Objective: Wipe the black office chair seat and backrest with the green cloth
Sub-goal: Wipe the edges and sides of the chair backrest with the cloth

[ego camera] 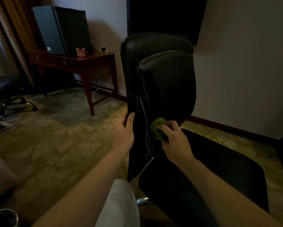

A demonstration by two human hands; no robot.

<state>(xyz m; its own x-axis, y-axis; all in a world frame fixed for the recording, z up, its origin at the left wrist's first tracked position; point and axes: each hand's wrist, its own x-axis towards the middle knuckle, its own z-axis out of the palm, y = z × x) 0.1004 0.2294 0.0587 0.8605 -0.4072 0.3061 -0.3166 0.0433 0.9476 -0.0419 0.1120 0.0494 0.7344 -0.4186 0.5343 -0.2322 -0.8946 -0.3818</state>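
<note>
The black office chair stands side-on to the camera. Its backrest (167, 82) is upright; the seat (219, 174) extends to the right, low in the view. The left hand (123, 130) is clamped on the rear edge of the backrest, thumb lying along the side panel, steadying it. The right hand (173, 138) is closed around the green cloth (158, 128), bunched into a wad and pressed against the lower backrest, just above where it meets the seat.

Judgement: backrest wiping is in hand; whether the seat is done cannot be told.

Risks noted:
- Pale piping or cord (144, 122) hangs loose along the side seam, just beside the cloth. A downward stroke could snag it and pull it further out.
- The chair may roll or swivel if the left hand slackens.
- The wadded cloth gives small contact; patches may be missed in this dim light.
</note>
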